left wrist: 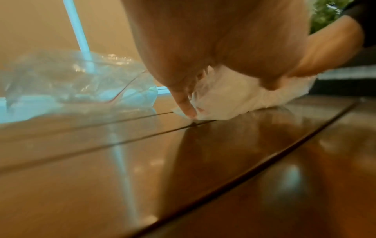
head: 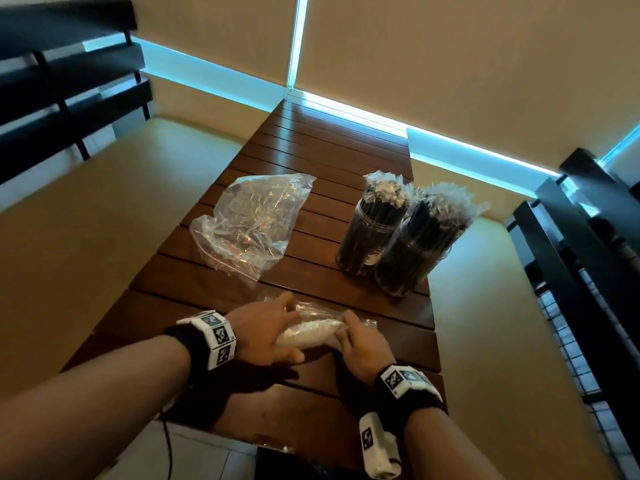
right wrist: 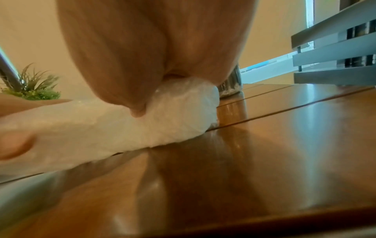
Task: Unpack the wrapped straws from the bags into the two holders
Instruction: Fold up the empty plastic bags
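A clear bag holding a bundle of white wrapped straws (head: 311, 332) lies on the slatted wooden table (head: 311, 143) near its front edge. My left hand (head: 266, 327) curls over the bundle's left end, with the thumb along the near side. My right hand (head: 360, 344) grips the right end, fingers wrapped round it. The left wrist view has the bundle (left wrist: 234, 99) under my left hand (left wrist: 203, 48). The right wrist view shows the bundle (right wrist: 101, 128) under my right hand (right wrist: 152, 48). Two clear holders (head: 370, 237) (head: 412, 258) packed with dark wrapped straws stand at the right.
An empty, crumpled clear bag (head: 249, 223) lies left of the holders, beyond my hands. Black slatted benches stand to the left (head: 69, 81) and right (head: 588, 254) of the table. A small green plant (right wrist: 34, 87) shows in the right wrist view.
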{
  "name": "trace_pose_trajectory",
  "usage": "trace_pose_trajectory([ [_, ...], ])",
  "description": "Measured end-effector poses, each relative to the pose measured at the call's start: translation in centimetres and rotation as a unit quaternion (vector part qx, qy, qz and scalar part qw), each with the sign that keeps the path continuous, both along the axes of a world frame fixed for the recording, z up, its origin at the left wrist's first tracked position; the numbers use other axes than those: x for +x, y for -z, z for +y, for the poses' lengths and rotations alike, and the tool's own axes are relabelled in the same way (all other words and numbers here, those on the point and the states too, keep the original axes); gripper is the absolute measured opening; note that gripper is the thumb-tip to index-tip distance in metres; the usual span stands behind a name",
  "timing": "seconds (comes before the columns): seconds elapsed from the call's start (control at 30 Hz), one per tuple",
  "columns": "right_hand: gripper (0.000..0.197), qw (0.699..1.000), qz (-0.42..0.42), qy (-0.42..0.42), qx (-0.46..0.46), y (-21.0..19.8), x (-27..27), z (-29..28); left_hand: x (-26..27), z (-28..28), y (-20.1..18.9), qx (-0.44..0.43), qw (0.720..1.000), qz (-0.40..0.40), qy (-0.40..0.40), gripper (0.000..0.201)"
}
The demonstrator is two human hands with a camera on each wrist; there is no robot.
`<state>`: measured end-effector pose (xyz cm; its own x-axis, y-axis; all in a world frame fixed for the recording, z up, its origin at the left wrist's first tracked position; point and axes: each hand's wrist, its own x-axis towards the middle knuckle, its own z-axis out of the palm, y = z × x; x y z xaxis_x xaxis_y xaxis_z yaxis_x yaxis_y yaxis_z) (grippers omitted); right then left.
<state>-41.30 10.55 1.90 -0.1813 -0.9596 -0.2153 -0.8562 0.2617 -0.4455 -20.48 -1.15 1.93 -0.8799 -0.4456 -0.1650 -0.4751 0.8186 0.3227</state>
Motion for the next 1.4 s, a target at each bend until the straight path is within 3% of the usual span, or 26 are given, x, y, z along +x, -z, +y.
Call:
trace_pose_trajectory([
  [0.1, 0.027, 0.999, 0.012, -0.011, 0.038, -0.5, -0.2, -0.8, -0.3, -0.3, 0.9, 0.068, 0.991, 0.044, -0.109, 0.07],
  [0.17, 0.034, 0.998, 0.045, -0.017, 0.051, -0.4, -0.1, -0.9, -0.6, -0.4, 1.6, 0.081, 0.976, 0.037, -0.197, 0.075],
  [0.23, 0.045, 0.991, 0.111, -0.025, 0.064, -0.4, 0.1, -0.9, -1.2, -0.3, 2.1, 0.092, 0.961, 0.015, -0.259, 0.066],
  [0.33, 0.055, 0.977, 0.191, -0.054, 0.084, 0.0, 0.4, -0.5, -2.4, 0.3, 1.9, 0.065, 0.959, -0.005, -0.276, 0.049],
  [0.43, 0.047, 0.978, 0.196, -0.049, 0.054, 1.4, 0.7, 0.6, -3.0, 0.7, 1.3, 0.022, 0.96, -0.012, -0.279, 0.047],
  [0.57, 0.043, 0.995, 0.079, 0.027, 0.06, 1.7, 1.1, 0.8, -3.0, 0.8, 1.0, 0.004, 0.968, -0.053, -0.247, 0.046],
  [0.67, 0.059, 0.989, -0.107, 0.092, -0.037, 0.4, 1.3, 0.5, -2.8, 0.0, 0.0, 0.084, 0.967, -0.011, -0.241, 0.031],
  [0.73, 0.066, 0.951, -0.226, 0.152, -0.144, -1.7, 2.1, -0.2, -2.7, -0.4, -1.5, 0.141, 0.959, 0.055, -0.238, 0.022],
  [0.8, 0.056, 0.893, -0.313, 0.224, -0.234, -3.8, 3.0, -2.0, -3.5, -0.2, -3.2, 0.192, 0.949, 0.128, -0.215, 0.016],
  [0.9, 0.048, 0.813, -0.44, 0.244, -0.293, -7.7, 4.3, -4.5, -4.8, 0.7, -6.5, 0.301, 0.894, 0.253, -0.215, 0.013],
  [0.93, 0.046, 0.814, -0.448, 0.206, -0.308, -8.6, 4.7, -5.0, -4.9, 0.9, -7.5, 0.32, 0.878, 0.284, -0.213, 0.011],
  [1.0, 0.044, 0.842, -0.403, 0.151, -0.326, -10.2, 5.5, -5.1, -5.0, 0.9, -9.4, 0.337, 0.863, 0.319, -0.2, 0.014],
  [1.07, 0.05, 0.866, -0.339, 0.165, -0.327, -10.9, 5.4, -4.6, -4.8, 1.4, -10.9, 0.385, 0.836, 0.33, -0.208, 0.016],
  [1.17, 0.045, 0.851, -0.315, 0.251, -0.337, -10.3, 4.2, -3.6, -4.4, 2.1, -12.7, 0.515, 0.795, 0.252, -0.197, 0.028],
  [1.2, 0.044, 0.838, -0.335, 0.276, -0.33, -9.9, 3.9, -3.2, -4.1, 2.0, -12.9, 0.515, 0.808, 0.217, -0.186, 0.028],
  [1.23, 0.045, 0.83, -0.343, 0.291, -0.329, -9.4, 3.8, -2.9, -3.7, 1.7, -12.8, 0.457, 0.851, 0.192, -0.177, 0.025],
  [1.3, 0.044, 0.836, -0.312, 0.309, -0.329, -8.6, 3.7, -2.1, -2.5, 0.3, -12.2, 0.211, 0.951, 0.132, -0.183, 0.02],
  [1.33, 0.04, 0.846, -0.285, 0.309, -0.33, -8.2, 3.6, -1.8, -1.9, -0.5, -11.5, 0.073, 0.973, 0.095, -0.197, 0.025],
  [1.4, 0.026, 0.863, -0.245, 0.302, -0.321, -7.3, 3.1, -1.1, -0.6, -2.4, -9.4, -0.106, 0.966, 0.029, -0.233, 0.05],
])
